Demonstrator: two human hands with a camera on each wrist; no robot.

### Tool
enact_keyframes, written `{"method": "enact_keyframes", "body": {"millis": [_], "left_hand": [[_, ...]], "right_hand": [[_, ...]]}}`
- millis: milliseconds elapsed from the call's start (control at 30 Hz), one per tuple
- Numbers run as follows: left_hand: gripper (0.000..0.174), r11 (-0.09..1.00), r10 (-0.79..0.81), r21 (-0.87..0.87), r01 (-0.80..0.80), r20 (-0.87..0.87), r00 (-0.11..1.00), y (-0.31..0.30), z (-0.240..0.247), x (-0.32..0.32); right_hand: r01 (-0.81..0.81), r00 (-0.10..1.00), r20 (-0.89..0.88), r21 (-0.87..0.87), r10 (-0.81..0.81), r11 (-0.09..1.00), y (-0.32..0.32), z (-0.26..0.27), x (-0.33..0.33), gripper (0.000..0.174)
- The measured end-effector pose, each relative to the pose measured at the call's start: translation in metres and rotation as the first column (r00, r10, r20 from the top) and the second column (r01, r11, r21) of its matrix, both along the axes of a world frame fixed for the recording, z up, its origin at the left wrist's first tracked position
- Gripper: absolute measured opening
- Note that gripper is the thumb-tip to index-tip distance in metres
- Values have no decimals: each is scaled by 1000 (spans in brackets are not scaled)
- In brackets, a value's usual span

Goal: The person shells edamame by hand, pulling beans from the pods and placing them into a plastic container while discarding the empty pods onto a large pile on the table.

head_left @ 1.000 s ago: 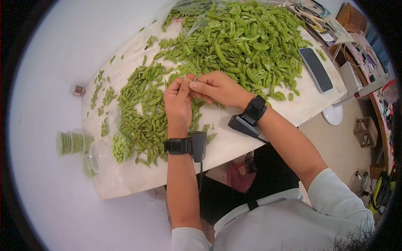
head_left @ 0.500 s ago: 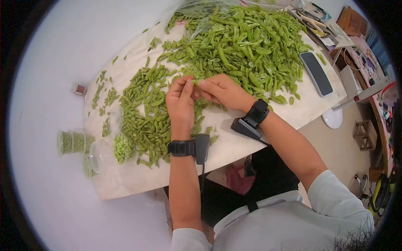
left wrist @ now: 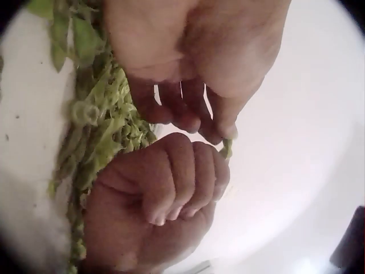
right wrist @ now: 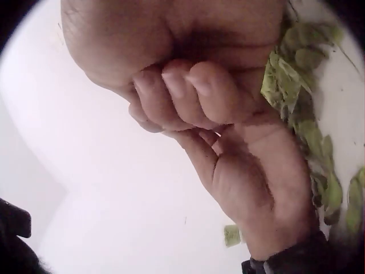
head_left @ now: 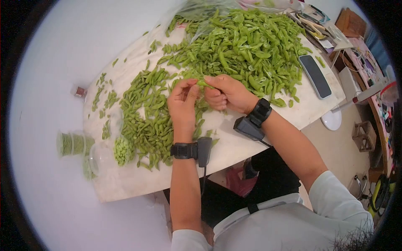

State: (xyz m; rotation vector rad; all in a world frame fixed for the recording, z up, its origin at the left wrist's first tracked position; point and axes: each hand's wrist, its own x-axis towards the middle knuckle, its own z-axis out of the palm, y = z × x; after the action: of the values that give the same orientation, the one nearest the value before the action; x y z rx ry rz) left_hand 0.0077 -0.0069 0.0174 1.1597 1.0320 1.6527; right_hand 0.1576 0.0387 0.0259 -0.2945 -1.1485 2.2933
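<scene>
One edamame pod [head_left: 204, 83] is pinched at either end by the left hand [head_left: 183, 102] and the right hand [head_left: 228, 93], fingers curled, above the table [head_left: 234, 146]. Two pod heaps: large heap [head_left: 247, 42], smaller heap [head_left: 146, 113]. One clear container [head_left: 70, 143] holds green beans.

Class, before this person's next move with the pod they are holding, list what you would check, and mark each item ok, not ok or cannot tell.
1. The pod is pinched between the left hand and the right hand: ok.
2. The pod is already split open: cannot tell, the fingers hide it.
3. Both hands are above the table, so a dropped bean would probably land on it: ok.
4. The heap of shelled beans lies on the left hand's side: ok.
5. The phone has no pods on its screen: ok.
</scene>
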Motion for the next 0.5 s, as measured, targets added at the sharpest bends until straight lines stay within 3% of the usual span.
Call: {"method": "enact_keyframes", "body": {"millis": [33,133,233,333,433,500], "left_hand": [[11,996,88,15,-87,-155,984,-1,3,1],[13,973,141,214,-83,-277,951,1,3,-3],[14,985,143,133,-106,-316,938,-2,3,-4],[15,980,165,168,-107,-386,907,-1,0,-7],[15,993,115,43,-107,-340,934,-4,0,-5],[15,996,91,50,-79,-320,943,-3,-1,-5]], "right_hand": [[22,999,24,3,-22,1000,0,-1,0,45],[37,998,56,13,-37,999,-1,2,2,47],[53,995,85,63,-58,997,0,2,1,49],[84,989,117,88,-94,993,-1,3,0,49],[115,985,120,63,-122,991,-2,1,-2,48],[109,989,97,29,-111,994,-1,-1,-3,47]]}}
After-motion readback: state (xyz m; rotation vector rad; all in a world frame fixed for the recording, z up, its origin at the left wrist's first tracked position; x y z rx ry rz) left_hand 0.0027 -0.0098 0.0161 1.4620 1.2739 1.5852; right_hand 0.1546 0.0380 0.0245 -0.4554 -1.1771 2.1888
